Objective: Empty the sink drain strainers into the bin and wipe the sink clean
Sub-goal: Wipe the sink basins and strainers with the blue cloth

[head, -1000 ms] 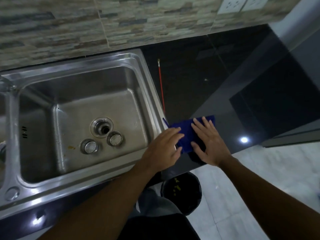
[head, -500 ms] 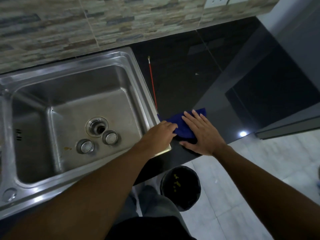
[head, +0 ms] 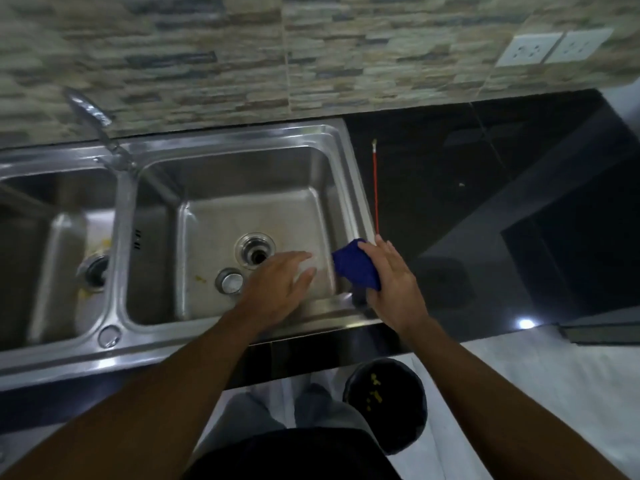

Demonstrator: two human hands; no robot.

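Steel sink (head: 239, 140), bunched blue cloth (head: 355, 268) at rim

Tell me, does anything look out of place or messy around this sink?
Yes. One strainer sits loose on the right basin's floor, beside the open drain rather than in it. Yellow bits lie near it, and more mark the left basin. A thin red rod lies on the dark counter.

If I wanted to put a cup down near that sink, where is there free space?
The dark counter right of the thin red rod is bare back to the tiled wall. The right basin's far half is free too. Its near half is crowded: drain hole, loose strainer, the left hand, and the right hand holding the blue cloth.
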